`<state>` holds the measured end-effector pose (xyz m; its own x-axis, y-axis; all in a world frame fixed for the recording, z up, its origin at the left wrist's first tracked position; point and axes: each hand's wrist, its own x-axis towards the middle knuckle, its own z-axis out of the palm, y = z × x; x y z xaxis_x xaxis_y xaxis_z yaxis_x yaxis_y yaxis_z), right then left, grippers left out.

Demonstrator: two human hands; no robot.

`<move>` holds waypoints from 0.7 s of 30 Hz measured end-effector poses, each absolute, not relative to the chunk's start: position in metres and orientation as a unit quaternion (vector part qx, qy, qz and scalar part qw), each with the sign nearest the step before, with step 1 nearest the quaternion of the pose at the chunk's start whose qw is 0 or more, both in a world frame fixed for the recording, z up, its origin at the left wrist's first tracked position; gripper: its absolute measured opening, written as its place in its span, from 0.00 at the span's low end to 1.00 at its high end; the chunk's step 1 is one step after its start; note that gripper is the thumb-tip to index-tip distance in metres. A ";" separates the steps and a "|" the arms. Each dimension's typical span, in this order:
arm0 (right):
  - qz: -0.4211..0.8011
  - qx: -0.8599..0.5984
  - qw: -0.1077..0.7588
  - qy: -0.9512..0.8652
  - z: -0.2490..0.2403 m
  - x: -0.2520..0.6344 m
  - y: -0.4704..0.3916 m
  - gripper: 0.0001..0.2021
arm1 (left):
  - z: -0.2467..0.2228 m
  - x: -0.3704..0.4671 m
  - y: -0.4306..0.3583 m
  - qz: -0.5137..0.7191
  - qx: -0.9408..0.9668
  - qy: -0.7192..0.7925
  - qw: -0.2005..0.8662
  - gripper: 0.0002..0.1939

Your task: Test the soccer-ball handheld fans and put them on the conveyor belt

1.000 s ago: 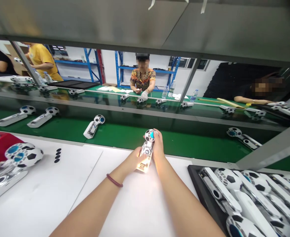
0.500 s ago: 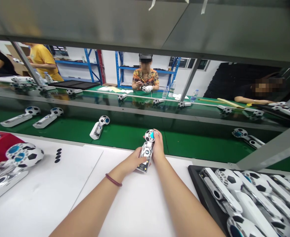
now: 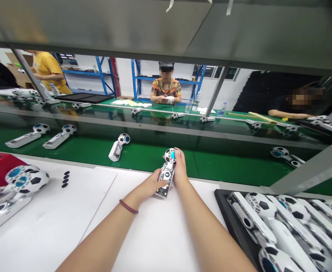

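Observation:
Between my hands is a soccer-ball-headed handheld device (image 3: 166, 177), with a black-and-white ball top, a blue round patch and a see-through body showing a circuit board. My left hand (image 3: 151, 185) is closed around the lower body, its thumb on the front. My right hand (image 3: 180, 166) grips the ball and the upper right side, with fingers by the blue patch. The device tilts slightly over the front edge of the green conveyor belt (image 3: 143, 151). Fingers behind it are hidden.
Similar devices (image 3: 119, 147) lie along the belt. At right, a black tray (image 3: 225, 211) holds several more. At left are a red bin (image 3: 2, 170), stacked devices (image 3: 27, 179) and black oval pads (image 3: 65, 179) on white sheeting (image 3: 55, 215). A metal post (image 3: 307, 162) rises at right. Co-workers sit opposite.
Devices on the near belt have shifted right, and those on the far belt left. The co-worker opposite has brought both hands together. My hands keep nearly the same hold on the device.

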<state>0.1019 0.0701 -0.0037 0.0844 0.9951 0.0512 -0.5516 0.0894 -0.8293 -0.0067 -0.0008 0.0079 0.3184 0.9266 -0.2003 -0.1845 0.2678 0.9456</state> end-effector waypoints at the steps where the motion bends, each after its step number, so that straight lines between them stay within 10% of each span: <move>1: 0.595 -0.324 0.657 -0.329 -0.003 0.102 0.070 0.24 | 0.007 -0.007 -0.001 0.409 0.445 0.415 0.679 0.25; 14: 0.820 -0.251 0.380 -0.346 0.001 0.119 0.060 0.19 | -0.008 -0.011 0.007 0.441 0.461 0.360 0.681 0.30; 21: 0.796 -0.313 0.382 -0.351 0.014 0.115 0.055 0.10 | -0.001 -0.010 0.002 0.449 0.501 0.346 0.654 0.34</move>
